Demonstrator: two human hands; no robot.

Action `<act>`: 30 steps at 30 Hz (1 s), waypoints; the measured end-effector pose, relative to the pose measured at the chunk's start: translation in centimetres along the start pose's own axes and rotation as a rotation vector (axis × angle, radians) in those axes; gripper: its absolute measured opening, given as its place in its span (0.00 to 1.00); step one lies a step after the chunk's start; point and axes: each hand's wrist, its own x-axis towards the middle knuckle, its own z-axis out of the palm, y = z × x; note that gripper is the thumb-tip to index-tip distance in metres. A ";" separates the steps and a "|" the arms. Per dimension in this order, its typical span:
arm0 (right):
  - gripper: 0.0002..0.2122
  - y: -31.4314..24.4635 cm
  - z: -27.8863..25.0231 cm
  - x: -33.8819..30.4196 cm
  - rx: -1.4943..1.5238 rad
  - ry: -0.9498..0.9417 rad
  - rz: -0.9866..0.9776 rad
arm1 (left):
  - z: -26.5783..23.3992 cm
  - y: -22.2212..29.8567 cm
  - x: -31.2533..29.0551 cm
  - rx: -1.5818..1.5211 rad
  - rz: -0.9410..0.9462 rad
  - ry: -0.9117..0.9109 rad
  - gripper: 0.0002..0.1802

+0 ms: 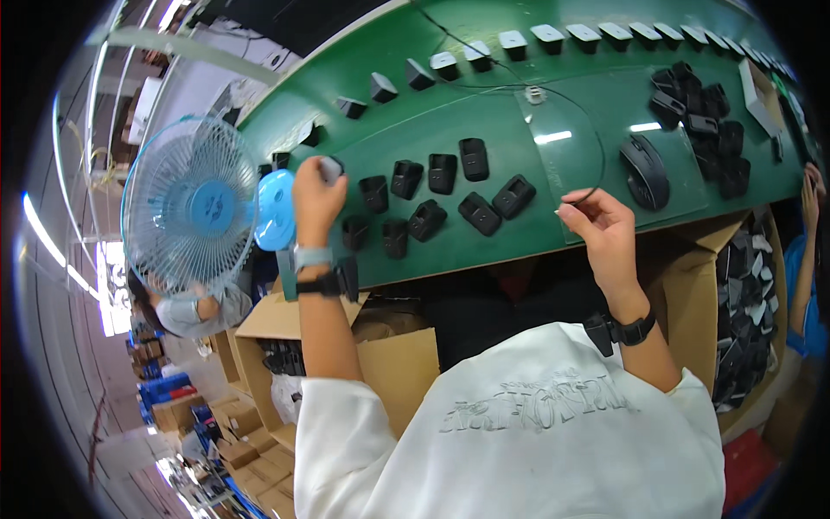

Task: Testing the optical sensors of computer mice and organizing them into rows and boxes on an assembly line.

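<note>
A green tabletop [406, 125] in a busy workshop, and here's the mouse [647, 171] on it, our landmark. Nearest the body, below and right of the mouse, an open cardboard box [692, 320] brims with dark and grey pieces.

Just beside the mouse, on its left, comes the right hand [612, 235]: thumb and forefinger drawn narrow, apparently pinching the end of a thin black cable [603, 157]. Well left of the mouse, the left hand [316, 201] is curled round a held block [331, 170], dark with a pale face, poking out between thumb and fingers; hand and cable end are well apart.

Between the hands, left of the mouse, the loose black blocks [442, 173] lie spread out, touched by neither hand. To the mouse's right and beyond, a heap of black blocks [692, 104]!

Farthest off, past the mouse, a long row of pale-topped blocks [547, 36] lines the tabletop's edge. My read: that ordered row looks dealt with, while the held block, the spread ones and the heap look left over, though nothing visible settles it.
</note>
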 end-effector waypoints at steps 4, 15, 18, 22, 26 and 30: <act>0.07 -0.8 1.5 0.6 0.217 -0.050 0.107 | 1.6 8.7 -5.1 -1.185 0.045 -0.139 0.28; 0.07 -0.7 2.4 0.7 0.264 0.044 0.100 | 6.6 19.1 -11.3 -1.369 0.211 -0.274 0.25; 0.08 -0.6 1.9 0.7 0.225 0.063 0.093 | 7.0 20.2 -11.6 -1.344 0.108 -0.308 0.25; 0.05 -0.3 1.1 0.9 0.159 0.067 0.127 | 7.8 21.9 -12.1 -1.248 0.160 -0.247 0.28; 0.07 -0.8 -1.0 2.1 0.007 0.011 0.064 | 6.4 23.5 -11.6 -1.308 0.008 -0.406 0.29; 0.14 -3.1 -5.3 2.8 -0.799 0.253 -0.315 | 6.8 22.8 -9.5 -0.977 0.007 -0.690 0.27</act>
